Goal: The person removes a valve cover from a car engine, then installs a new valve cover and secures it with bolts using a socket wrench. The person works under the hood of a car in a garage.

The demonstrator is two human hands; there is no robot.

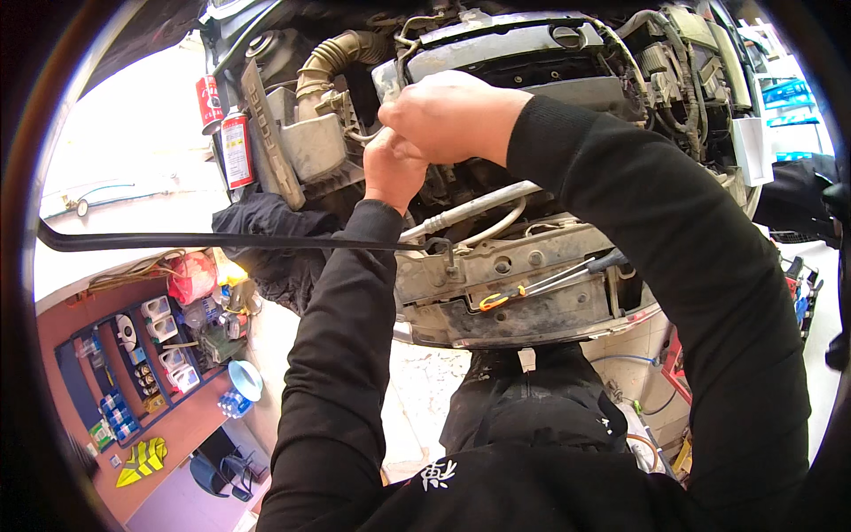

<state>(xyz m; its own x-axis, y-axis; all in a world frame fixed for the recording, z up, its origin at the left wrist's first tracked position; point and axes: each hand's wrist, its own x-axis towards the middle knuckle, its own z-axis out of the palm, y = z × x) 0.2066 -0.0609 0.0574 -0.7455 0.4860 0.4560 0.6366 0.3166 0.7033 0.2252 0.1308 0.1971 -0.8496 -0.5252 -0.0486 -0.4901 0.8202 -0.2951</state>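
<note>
Both hands meet over the left side of an engine (510, 53) in an open car bay. My left hand (394, 170) is closed, its thumb side pressed against the other hand. Above it my right hand (454, 117) is closed too, fingers curled in. What they grip, if anything, is hidden by the fingers. Just left of them are a ribbed brown intake hose (332, 60) and a dusty air box (312, 146). Below the hands a silvery pipe (483, 206) runs across the front of the bay.
On the dusty front panel (532, 262) lie an orange-handled tool (501, 299) and a dark-handled tool (607, 261). A black bar (222, 240) crosses at left, near a dark cloth (275, 257). Spray cans (236, 149) stand by the fender. A cluttered bench (199, 417) is lower left.
</note>
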